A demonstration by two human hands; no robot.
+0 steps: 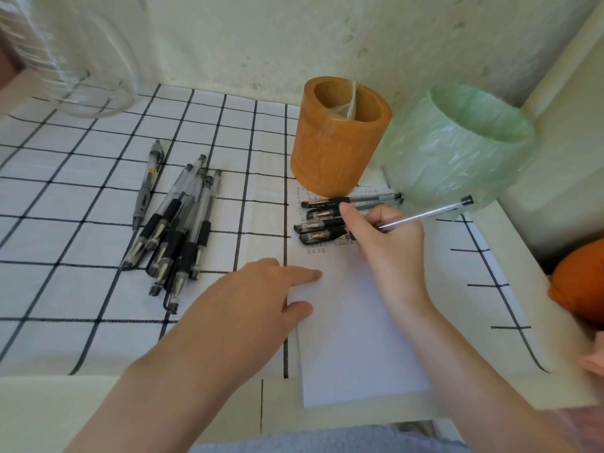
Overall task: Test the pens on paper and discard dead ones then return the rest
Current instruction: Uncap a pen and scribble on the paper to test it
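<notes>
The left hand (261,295) lay flat on the white paper (353,338), fingers straight, holding nothing. The right hand (385,237) pinched a thin clear pen (425,214), tip down on the paper. A row of black pens (320,227) lay just past its fingers. A round wooden cup (327,152) and a bin (457,158) with a crinkly green bag stood behind. A heap of pens (176,230) lay on the checked cloth (81,191).

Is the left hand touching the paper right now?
Touching. The head view shows the left hand with forefinger and thumb resting on the paper at its left edge.
</notes>
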